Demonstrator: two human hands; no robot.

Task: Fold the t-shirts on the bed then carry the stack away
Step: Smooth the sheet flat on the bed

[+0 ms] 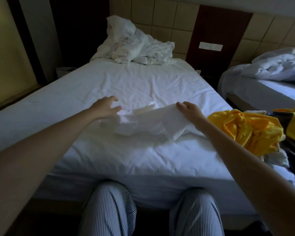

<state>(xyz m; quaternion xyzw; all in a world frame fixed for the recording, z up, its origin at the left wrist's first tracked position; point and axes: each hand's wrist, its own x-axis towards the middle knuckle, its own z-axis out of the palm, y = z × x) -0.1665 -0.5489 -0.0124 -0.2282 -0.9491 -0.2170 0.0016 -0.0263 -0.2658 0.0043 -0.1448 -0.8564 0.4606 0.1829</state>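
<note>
A white t-shirt (146, 123) is stretched between my two hands, held a little above the white bed (109, 154) near its front edge. My left hand (107, 107) grips its crumpled left end. My right hand (191, 110) pinches its upper right edge. The shirt sags in the middle and its lower part touches the sheet. A heap of yellow t-shirts (245, 130) lies crumpled at the bed's right edge, just beyond my right forearm.
A rumpled white duvet (134, 48) is piled at the head of the bed against the padded headboard. A second bed (266, 79) with bedding stands to the right across a narrow gap. My striped trouser legs (109, 210) press against the bed's front.
</note>
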